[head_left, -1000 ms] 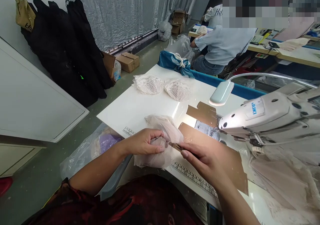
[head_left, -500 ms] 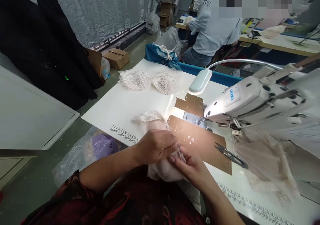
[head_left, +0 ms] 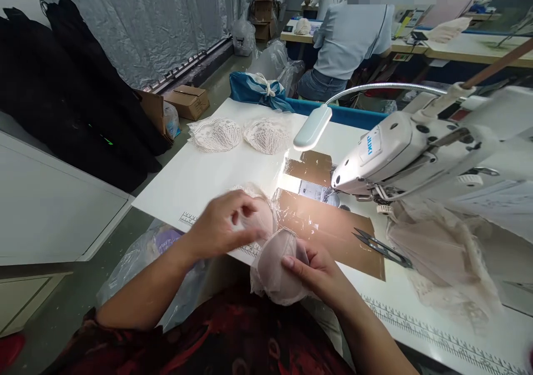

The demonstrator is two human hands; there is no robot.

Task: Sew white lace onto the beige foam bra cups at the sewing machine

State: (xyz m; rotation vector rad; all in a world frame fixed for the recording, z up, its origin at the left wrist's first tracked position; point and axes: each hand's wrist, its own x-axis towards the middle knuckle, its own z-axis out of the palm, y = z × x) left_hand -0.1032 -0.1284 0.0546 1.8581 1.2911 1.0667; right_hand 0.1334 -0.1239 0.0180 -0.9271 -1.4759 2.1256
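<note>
My right hand is closed on a pale pink, sheer bra cup, its thumb on the cup's face. The cup hangs over the table's front edge, close to my body. My left hand is just to the left, a little blurred, with its fingers bent and the thumb apart; I see nothing held in it. Behind that hand, a second pale cup with a lace edge lies on the table and is partly hidden by the fingers. Whether the two cups are joined I cannot tell.
A JUKI sewing machine stands at right under a lamp. Thread snips lie on brown board, with sheer fabric beside them. Two lace cups rest at the table's back. A co-worker sits beyond.
My left hand has come away from the cup and moved left, its fingers loosening. My right hand keeps hold of the cup, whose face now shows more fully. The view has shifted slightly.
</note>
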